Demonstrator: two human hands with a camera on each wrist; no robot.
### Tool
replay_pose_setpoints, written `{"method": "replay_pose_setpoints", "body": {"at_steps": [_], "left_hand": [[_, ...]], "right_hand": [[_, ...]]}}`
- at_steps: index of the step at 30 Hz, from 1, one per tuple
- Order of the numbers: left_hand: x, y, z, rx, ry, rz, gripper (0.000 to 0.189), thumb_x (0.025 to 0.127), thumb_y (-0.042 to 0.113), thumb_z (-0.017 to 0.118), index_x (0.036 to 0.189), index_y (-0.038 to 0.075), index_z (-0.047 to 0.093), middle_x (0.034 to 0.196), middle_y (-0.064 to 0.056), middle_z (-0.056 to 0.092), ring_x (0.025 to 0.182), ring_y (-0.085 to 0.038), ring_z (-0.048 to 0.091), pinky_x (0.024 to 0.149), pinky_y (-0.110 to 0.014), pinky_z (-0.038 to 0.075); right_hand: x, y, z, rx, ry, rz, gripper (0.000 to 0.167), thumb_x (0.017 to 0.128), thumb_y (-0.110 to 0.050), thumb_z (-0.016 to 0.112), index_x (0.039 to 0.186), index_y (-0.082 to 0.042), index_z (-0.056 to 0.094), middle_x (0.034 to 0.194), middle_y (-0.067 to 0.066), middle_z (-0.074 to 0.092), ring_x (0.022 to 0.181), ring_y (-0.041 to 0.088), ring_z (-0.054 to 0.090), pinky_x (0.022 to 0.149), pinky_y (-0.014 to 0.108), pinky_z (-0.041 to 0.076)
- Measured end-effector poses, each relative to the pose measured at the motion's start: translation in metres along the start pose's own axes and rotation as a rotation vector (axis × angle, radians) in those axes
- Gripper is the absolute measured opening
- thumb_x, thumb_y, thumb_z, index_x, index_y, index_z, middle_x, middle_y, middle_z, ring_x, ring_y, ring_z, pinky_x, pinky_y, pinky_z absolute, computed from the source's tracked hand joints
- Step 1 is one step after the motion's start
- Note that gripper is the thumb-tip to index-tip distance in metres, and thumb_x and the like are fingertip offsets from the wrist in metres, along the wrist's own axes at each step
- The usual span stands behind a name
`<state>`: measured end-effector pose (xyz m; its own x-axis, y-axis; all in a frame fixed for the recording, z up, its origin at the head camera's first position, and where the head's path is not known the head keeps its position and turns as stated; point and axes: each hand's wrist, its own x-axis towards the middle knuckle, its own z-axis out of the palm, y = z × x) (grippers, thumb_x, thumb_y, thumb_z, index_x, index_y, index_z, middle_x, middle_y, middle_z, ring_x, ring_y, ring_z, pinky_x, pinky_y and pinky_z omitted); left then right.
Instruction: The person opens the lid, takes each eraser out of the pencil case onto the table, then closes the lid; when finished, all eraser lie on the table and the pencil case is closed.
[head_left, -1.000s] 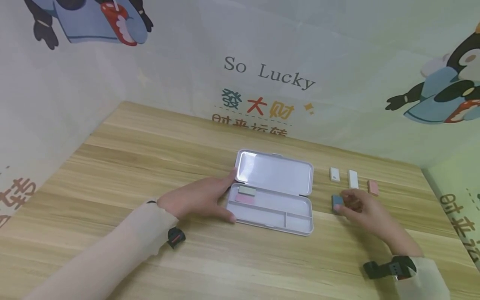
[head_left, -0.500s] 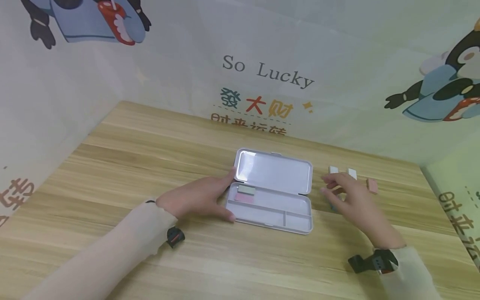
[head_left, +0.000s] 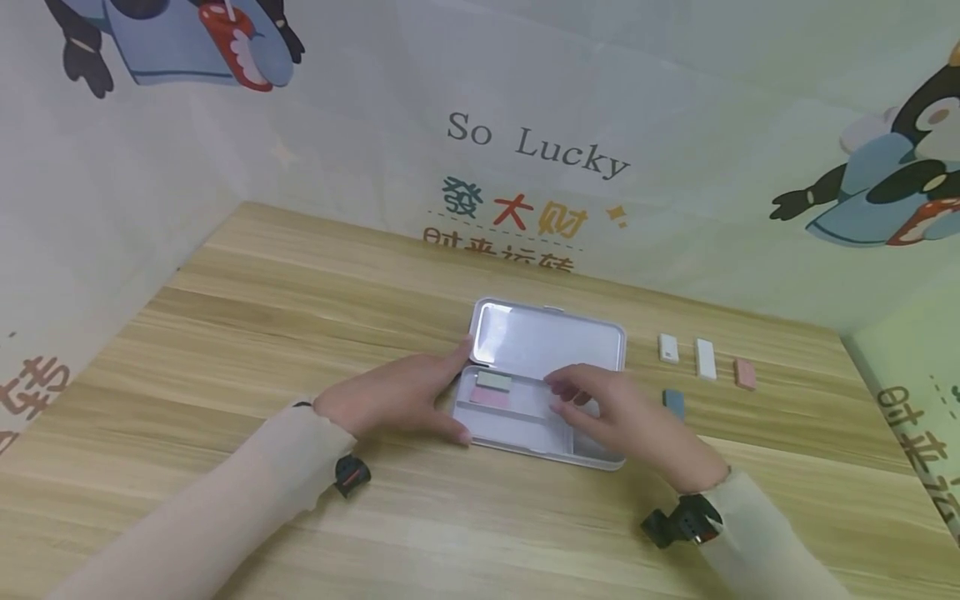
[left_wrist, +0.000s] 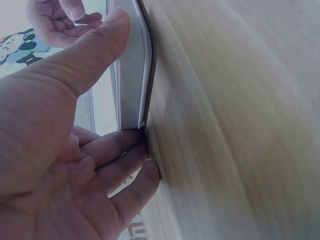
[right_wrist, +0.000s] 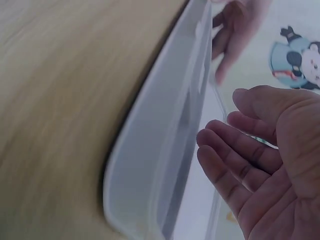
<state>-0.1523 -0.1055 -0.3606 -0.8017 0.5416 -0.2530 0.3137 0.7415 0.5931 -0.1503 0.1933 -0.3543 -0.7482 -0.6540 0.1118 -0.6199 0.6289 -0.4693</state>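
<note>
A pale lilac pencil case (head_left: 517, 421) lies unfolded on the wooden table, its lid (head_left: 551, 337) tipped back. My left hand (head_left: 401, 396) holds its left end, with the thumb at the front corner and the fingers by the hinge, as the left wrist view shows. Inside the rear compartment, at the left, sit a green eraser (head_left: 493, 382) and a pink eraser (head_left: 489, 397). Over the right half of the case hovers my right hand (head_left: 618, 408). Its fingers are loosely bent, thumb and index tips apart, and nothing shows between them in the right wrist view.
Right of the case lie a small white eraser (head_left: 668, 348), a longer white eraser (head_left: 705, 358), a coral-pink eraser (head_left: 745, 374) and a blue eraser (head_left: 673, 403). A printed cloth (head_left: 360, 150) hangs behind the table (head_left: 300, 275).
My right hand has left the blue eraser, which stays on the table, and moved left over the pencil case. My left hand has kept its place.
</note>
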Motion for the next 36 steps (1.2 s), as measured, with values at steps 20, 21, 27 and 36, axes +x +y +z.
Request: {"method": "replay_pose_setpoints", "body": {"at_steps": [20,21,27,36], "left_hand": [[0.001,-0.001,-0.001,0.05,0.011,0.039,0.123,0.085,0.049,0.085,0.168,0.006,0.006,0.171,-0.015,0.032,0.155,-0.03,0.041,0.129,-0.046,0.035],[0.001,-0.001,-0.001,0.051,0.012,0.042,0.123,0.085,0.049,0.085,0.168,0.005,0.006,0.171,-0.016,0.032,0.155,-0.03,0.041,0.129,-0.046,0.035],[0.0,-0.002,-0.002,0.054,0.014,0.053,0.124,0.085,0.048,0.085,0.168,0.002,0.005,0.17,-0.018,0.033,0.155,-0.031,0.042,0.129,-0.046,0.036],[0.0,-0.005,0.001,0.053,0.015,0.052,0.124,0.084,0.049,0.085,0.168,0.003,0.006,0.169,-0.019,0.035,0.154,-0.032,0.043,0.128,-0.048,0.037]], "right_hand": [[0.024,-0.019,0.022,0.042,-0.123,-0.006,0.034,0.103,-0.021,0.067,0.132,-0.004,0.067,0.127,0.007,0.074,0.111,0.018,0.07,0.099,0.041,0.06],[0.025,-0.02,0.023,0.044,-0.122,-0.006,0.034,0.102,-0.021,0.067,0.132,-0.004,0.067,0.128,0.008,0.074,0.111,0.019,0.07,0.099,0.041,0.059],[0.028,-0.023,0.025,0.03,-0.125,-0.021,0.035,0.102,-0.022,0.067,0.133,-0.004,0.067,0.126,0.008,0.074,0.114,0.019,0.068,0.102,0.041,0.058],[0.03,-0.028,0.028,0.014,-0.14,-0.044,0.037,0.102,-0.022,0.067,0.135,-0.004,0.066,0.12,0.008,0.071,0.109,0.017,0.065,0.101,0.04,0.058]]}}
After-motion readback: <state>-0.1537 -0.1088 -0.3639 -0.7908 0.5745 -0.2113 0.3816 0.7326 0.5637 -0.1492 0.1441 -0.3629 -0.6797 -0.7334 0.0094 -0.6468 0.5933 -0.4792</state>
